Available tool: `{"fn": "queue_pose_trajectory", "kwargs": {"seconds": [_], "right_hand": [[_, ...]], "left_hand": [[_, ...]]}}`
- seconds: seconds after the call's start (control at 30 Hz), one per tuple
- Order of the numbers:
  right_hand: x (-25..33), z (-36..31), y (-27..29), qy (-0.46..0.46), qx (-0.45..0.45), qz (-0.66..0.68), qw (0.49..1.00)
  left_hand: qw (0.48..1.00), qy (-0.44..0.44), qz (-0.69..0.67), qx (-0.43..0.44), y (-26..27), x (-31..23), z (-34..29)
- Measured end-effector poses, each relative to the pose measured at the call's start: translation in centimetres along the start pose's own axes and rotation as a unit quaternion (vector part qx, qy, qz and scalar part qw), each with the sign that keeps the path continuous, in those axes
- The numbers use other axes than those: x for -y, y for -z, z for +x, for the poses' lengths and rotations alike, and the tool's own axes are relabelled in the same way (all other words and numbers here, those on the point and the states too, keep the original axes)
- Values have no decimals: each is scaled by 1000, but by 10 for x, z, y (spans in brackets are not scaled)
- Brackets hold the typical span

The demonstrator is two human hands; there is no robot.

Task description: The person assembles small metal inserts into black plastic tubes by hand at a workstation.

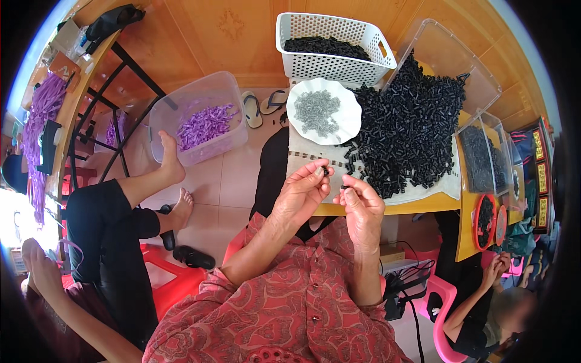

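My left hand (pixel 307 189) is closed, with a small black tube-shaped piece (pixel 326 171) pinched at the fingertips. Close beside it, my right hand (pixel 363 209) pinches another small dark piece (pixel 345 187), mostly hidden by the fingers. Both hands hover just over the table's near edge, apart from each other. Beyond them spreads a large heap of short black tubular pieces (pixel 411 127) on a pale cloth (pixel 302 158). Left of the heap stands a white scalloped plate (pixel 352 115) holding many tiny clear pieces (pixel 317 111).
A white perforated basket (pixel 333 63) with black pieces stands at the back. Clear bins (pixel 484 142) and a red-rimmed tray (pixel 485 222) lie right. On the floor left is a clear tub (pixel 206 154) of purple strips. People sit on both sides; a red stool (pixel 166 278) stands left.
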State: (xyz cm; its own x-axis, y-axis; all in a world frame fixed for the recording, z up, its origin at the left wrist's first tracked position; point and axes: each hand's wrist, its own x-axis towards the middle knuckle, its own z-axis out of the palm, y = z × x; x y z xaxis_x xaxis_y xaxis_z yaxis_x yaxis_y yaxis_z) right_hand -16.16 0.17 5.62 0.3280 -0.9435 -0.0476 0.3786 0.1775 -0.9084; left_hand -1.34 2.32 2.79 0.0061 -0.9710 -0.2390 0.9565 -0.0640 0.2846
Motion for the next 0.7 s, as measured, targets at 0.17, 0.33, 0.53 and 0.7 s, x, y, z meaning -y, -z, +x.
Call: {"fn": "queue_pose_trajectory", "kwargs": {"seconds": [0.17, 0.33, 0.53, 0.7], "right_hand": [[0, -2, -2, 4, -10, 11, 1000], [1, 0, -10, 35, -15, -30, 999], [-6, 3, -8, 103, -4, -108, 989], [-5, 6, -14, 121, -18, -145, 982]], "left_hand": [[1000, -2, 1, 14, 2, 2, -1], [999, -4, -12, 38, -1, 6, -5], [998, -25, 1, 64, -1, 4, -5], [997, -30, -2, 65, 4, 4, -2]]}}
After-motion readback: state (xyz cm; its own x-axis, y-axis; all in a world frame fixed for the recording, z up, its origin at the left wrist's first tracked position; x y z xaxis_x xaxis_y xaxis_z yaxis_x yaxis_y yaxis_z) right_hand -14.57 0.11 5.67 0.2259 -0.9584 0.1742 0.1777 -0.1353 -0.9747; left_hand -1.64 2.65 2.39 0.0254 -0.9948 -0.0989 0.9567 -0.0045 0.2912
